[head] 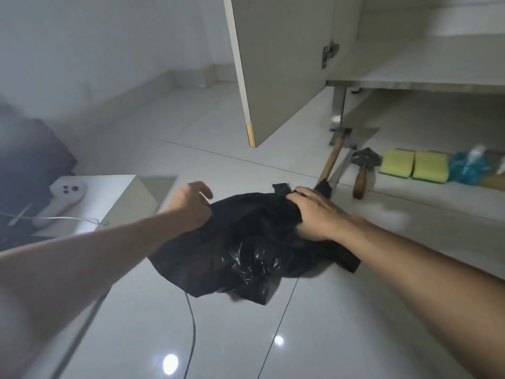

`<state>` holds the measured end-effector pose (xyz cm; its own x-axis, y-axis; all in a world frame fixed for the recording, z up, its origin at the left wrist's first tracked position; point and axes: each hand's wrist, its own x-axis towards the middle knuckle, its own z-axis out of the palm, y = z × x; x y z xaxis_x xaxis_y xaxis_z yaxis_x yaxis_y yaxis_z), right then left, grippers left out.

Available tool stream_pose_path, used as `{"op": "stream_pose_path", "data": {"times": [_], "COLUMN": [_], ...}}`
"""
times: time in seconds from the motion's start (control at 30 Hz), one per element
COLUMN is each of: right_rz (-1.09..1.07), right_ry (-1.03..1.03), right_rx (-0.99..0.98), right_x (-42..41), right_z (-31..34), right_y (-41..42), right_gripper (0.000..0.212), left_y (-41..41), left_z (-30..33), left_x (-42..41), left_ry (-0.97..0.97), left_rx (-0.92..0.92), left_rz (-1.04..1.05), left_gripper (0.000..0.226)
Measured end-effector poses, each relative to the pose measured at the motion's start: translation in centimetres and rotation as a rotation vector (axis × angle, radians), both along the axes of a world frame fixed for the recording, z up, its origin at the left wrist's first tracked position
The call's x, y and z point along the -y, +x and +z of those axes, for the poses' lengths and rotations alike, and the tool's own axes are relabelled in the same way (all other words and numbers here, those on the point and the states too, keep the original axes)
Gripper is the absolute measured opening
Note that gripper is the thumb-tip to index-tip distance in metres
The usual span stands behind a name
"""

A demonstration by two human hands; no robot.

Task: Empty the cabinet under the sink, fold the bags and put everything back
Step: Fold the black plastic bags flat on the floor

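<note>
A crumpled black plastic bag (246, 250) lies on the glossy white floor tiles in the middle of the view. My left hand (191, 206) grips the bag's left edge with curled fingers. My right hand (314, 212) holds the bag's upper right part, fingers bent over a fold of plastic. The cabinet door (276, 64) under the sink hangs open above and behind the bag, and the cabinet's floor (410, 83) shows at the upper right.
On the floor to the right lie a wooden-handled hammer (332, 162), a small trowel (362, 170), two yellow sponges (415, 165) and a blue item (467, 168). A white box (117, 198) with a white device (68, 192) sits left. A thin cable (192, 324) crosses the tiles.
</note>
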<state>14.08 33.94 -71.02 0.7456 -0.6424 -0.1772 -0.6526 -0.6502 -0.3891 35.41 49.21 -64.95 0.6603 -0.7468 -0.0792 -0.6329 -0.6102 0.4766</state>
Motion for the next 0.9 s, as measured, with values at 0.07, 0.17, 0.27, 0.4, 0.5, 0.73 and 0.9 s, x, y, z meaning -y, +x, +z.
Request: {"op": "stream_pose_path", "data": {"times": [0.07,0.17,0.27,0.4,0.5,0.73,0.9], "right_rz": [-0.023,-0.067,-0.295,-0.589,-0.666,-0.972,-1.076], "right_ry": [-0.048,-0.126,0.164,0.934,0.875,0.693,0.570], "right_rx": [0.078,0.221,0.557,0.716,0.645,0.623,0.491], "right_x": [-0.4,-1.8,-2.9,-1.9,-0.8,0.9,1.3], "right_z": [0.6,1.7,4.7,9.1,10.0,5.9,2.1], "right_y": [-0.2,-0.8,-1.2,-3.7,-6.7,-15.7,-24.2], "right_gripper": [0.064,0.036,0.039,0.072,0.044,0.018,0.017], "left_y": [0.1,-0.8,-3.2,-10.1,-15.5,-22.0,-22.6], "left_z": [3.0,7.1,10.1,10.7,8.5,1.9,-4.0], "left_x": [0.6,1.1,1.8,2.3,2.2,2.3,2.7], "left_ry": [-0.054,-0.140,-0.224,-0.231,-0.174,-0.167,0.155], "left_rx": [-0.001,-0.051,-0.152,-0.264,-0.273,-0.209,-0.036], "left_rz": [-0.004,-0.009,-0.032,-0.182,-0.326,-0.437,-0.446], "left_gripper": [0.028,0.027,0.023,0.037,0.036,0.015,0.026]}}
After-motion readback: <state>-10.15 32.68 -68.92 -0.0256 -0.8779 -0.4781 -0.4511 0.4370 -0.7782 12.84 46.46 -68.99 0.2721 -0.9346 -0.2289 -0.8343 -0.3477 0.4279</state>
